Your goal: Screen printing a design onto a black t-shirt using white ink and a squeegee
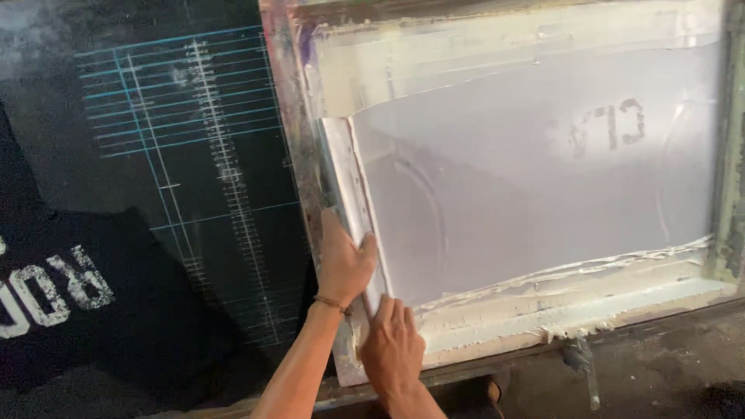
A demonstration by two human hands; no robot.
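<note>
A framed printing screen [295,140] lies flat, its mesh coated in white ink [543,178]. A long squeegee [345,167] stands on the mesh along the left side of the frame, smeared white. My left hand [341,268] grips the squeegee's near part from the left, a thin band on the wrist. My right hand [392,345] holds the squeegee's near end just below, fingers pressed on the blade. Thick ridges of white ink lie along the near edge of the mesh.
A black table surface with pale blue and white ruled grid lines [186,116] lies left of the screen. A black garment with white printed lettering [70,302] lies at the lower left. A dark, ink-stained ledge [636,357] runs below the frame.
</note>
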